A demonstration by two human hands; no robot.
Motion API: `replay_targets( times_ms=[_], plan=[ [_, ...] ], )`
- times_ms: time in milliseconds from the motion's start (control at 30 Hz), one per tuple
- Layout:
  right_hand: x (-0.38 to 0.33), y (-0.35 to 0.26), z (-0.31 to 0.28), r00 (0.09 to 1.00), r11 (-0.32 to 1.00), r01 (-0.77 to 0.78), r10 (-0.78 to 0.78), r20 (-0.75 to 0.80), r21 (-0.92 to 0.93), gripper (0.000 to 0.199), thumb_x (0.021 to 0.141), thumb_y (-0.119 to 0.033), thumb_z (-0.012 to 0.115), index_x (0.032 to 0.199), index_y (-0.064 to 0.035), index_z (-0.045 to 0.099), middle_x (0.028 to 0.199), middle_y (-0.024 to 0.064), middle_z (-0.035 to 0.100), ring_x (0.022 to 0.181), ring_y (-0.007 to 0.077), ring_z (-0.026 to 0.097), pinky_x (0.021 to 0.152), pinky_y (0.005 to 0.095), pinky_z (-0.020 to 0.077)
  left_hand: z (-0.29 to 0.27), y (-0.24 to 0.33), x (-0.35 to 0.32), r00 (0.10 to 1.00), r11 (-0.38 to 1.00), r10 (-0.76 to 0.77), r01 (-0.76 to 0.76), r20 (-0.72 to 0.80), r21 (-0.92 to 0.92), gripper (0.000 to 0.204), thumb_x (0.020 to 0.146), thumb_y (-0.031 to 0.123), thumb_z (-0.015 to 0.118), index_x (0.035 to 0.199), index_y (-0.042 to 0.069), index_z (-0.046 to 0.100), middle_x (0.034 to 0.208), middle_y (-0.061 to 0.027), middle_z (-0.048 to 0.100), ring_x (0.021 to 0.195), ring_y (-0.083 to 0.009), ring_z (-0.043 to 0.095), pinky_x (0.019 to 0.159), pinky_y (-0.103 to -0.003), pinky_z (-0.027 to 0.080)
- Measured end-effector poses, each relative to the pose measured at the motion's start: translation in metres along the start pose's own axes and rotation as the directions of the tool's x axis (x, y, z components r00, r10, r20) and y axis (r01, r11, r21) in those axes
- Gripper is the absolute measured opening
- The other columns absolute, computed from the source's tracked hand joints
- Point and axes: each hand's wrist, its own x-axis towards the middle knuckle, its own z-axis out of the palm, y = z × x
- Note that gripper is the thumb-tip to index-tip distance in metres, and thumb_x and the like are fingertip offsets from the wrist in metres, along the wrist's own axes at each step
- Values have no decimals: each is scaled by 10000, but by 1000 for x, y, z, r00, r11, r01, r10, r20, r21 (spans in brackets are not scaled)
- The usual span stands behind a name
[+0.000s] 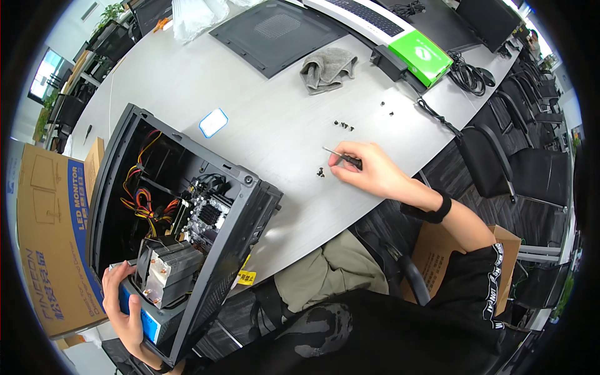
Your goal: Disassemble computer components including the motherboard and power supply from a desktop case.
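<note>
An open black computer case [240, 215] stands upright at the table's near edge, showing a motherboard [206, 215], coloured cables [140, 200] and a finned cooler [165, 269]. My left hand [122, 309] grips the lower corner of the case, by a blue and silver box inside it. My right hand [369, 169] rests on the grey table [275, 131], closed on a screwdriver [340, 155] whose metal tip points left. Two small black screws [320, 171] lie just left of that hand. More screws [344, 125] lie farther out.
A grey cloth [326, 69], a black side panel [278, 31], a small blue-edged white card [213, 122], a green box [420, 56] and black cables [469, 75] lie on the table. A cardboard box [53, 231] stands at left. Black office chairs [519, 162] line the right side.
</note>
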Motion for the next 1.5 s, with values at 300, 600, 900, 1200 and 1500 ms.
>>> replay_targets(
  times_ms=[300,600,900,1200,1500],
  plan=[
    [-32,22,19,967,951,58,23,-256,305,104,1013,-38,638,1104,12,648,934,-10,651,861,52,556,786,232,460,-2,3,6,998,998,64,-64,-22,-20,610,928,430,641,1328,-30,656,1125,-197,749,1198,-365,636,1221,-536,264],
    [-20,-33,-8,990,958,-131,139,-14,256,261,1124,-201,494,1178,-14,668,692,-51,498,559,12,358,511,207,249,-9,1,5,984,981,179,-179,-3,-70,524,836,239,748,1301,10,670,1153,-129,733,1189,-327,646,1166,-536,344],
    [31,-216,-2,946,920,324,-308,104,-221,239,997,-132,677,1195,-1,707,684,-19,557,596,38,458,552,241,332,-10,-6,0,969,969,246,-246,-13,-12,591,837,345,800,1321,35,662,1190,-141,692,1200,-326,630,1185,-539,334],
    [136,-248,94,695,394,674,-51,717,-625,340,849,-130,798,1132,34,706,862,226,731,895,407,730,795,473,579,-7,-11,-2,974,973,225,-226,-28,-36,647,823,373,768,1346,16,640,1235,-167,681,1254,-353,606,1188,-560,326],
    [169,-239,136,581,121,792,155,799,-599,345,815,-197,839,1041,26,704,877,214,742,888,394,748,794,470,603,-5,-17,-3,974,970,219,-224,-58,-96,631,812,376,801,1325,37,660,1201,-158,677,1216,-347,618,1174,-546,339]
  ],
)
